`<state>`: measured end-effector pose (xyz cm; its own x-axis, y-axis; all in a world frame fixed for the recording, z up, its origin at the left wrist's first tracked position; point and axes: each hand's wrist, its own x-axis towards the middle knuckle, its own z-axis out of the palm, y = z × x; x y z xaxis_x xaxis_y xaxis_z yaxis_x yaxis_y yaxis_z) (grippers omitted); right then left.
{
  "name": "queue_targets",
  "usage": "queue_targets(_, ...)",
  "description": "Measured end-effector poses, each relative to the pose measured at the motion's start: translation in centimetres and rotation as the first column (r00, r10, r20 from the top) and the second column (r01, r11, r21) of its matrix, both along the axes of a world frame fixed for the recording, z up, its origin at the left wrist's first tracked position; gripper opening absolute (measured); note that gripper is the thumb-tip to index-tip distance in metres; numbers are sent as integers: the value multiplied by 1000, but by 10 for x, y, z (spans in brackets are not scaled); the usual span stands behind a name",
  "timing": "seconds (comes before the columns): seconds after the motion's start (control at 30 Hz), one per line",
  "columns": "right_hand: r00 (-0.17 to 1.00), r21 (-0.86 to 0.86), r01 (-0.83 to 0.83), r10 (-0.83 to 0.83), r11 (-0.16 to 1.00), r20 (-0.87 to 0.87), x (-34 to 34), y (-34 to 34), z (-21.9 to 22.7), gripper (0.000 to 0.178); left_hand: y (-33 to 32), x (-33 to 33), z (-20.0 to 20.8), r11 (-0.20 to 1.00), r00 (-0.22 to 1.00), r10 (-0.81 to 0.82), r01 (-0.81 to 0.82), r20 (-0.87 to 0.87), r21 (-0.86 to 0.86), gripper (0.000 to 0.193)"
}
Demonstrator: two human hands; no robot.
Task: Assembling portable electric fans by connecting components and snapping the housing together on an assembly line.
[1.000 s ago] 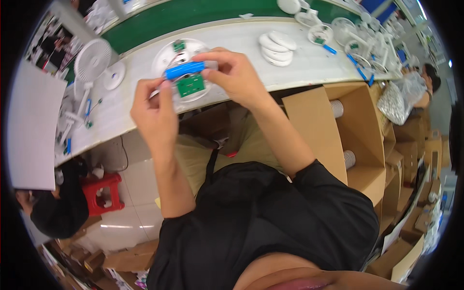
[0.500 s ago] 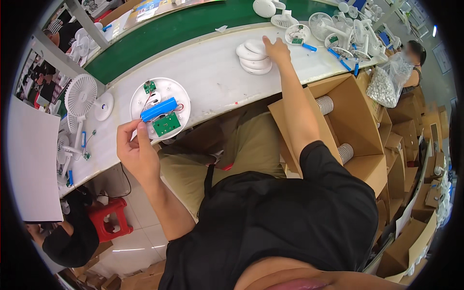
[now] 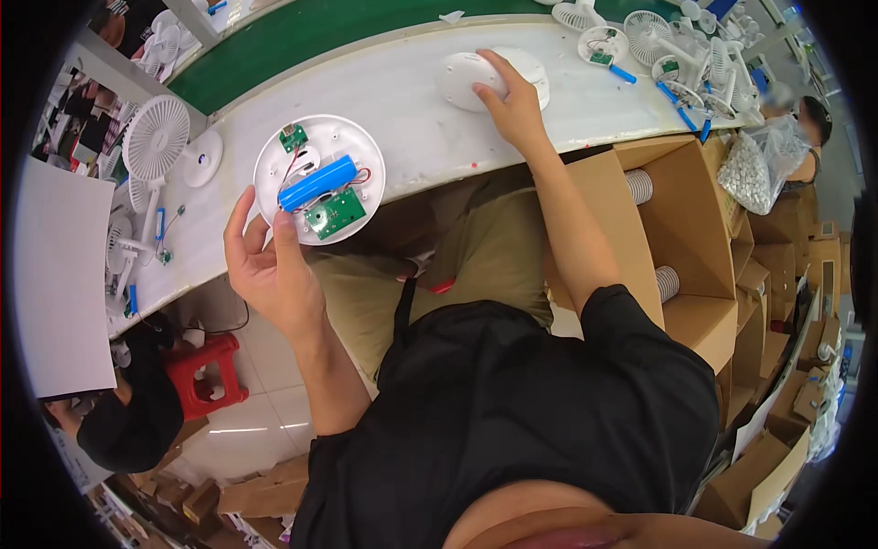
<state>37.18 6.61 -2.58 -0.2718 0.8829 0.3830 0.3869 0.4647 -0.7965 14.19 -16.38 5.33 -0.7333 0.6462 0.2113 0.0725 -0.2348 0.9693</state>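
On the bench in front of me lies a round white base shell (image 3: 370, 206), open side up. Inside it are a blue cylindrical battery (image 3: 317, 183), a green circuit board (image 3: 335, 214) and a smaller green board (image 3: 293, 138), joined by thin wires. My left hand (image 3: 279, 265) is at the shell's near left rim, fingers spread, the thumb tip by the battery's end. Farther right, my right hand (image 3: 514, 102) grips a white round cover (image 3: 465, 80), thumb on its face and fingers at its far edge. Behind that hand sit more white discs (image 3: 540, 80), partly hidden.
White fans (image 3: 155, 137) stand at the bench's left end; more fans, blue batteries and boards lie at the far right. A green belt (image 3: 366, 37) runs behind the bench. Open cardboard boxes (image 3: 686, 229) are at my right, beside a bag of small white parts (image 3: 752, 174).
My right hand has taken the cover from the stack and brought it left and nearer. My left fingers have spread apart at the shell's rim. The whole view has shifted slightly.
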Motion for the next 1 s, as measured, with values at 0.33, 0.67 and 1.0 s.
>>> queue_targets(0.33, 703, -245, -436, 157, 866, -694, 13, -102, 102, 46, 10, 40, 3, 999, 998, 46, -45, -48, 31, 40)
queue_targets(0.67, 674, -208, -566, 302, 798, -674, -41, -124, 116, 45, 9, 64, 0, 997, 982, 58, -46, -182, 70, 42)
queue_targets(1.0, 810, -213, -447, 292, 869, -509, -29, -147, 138, 44, -20, 79, 9, 984, 995, -99, 95, 20, 151, 45)
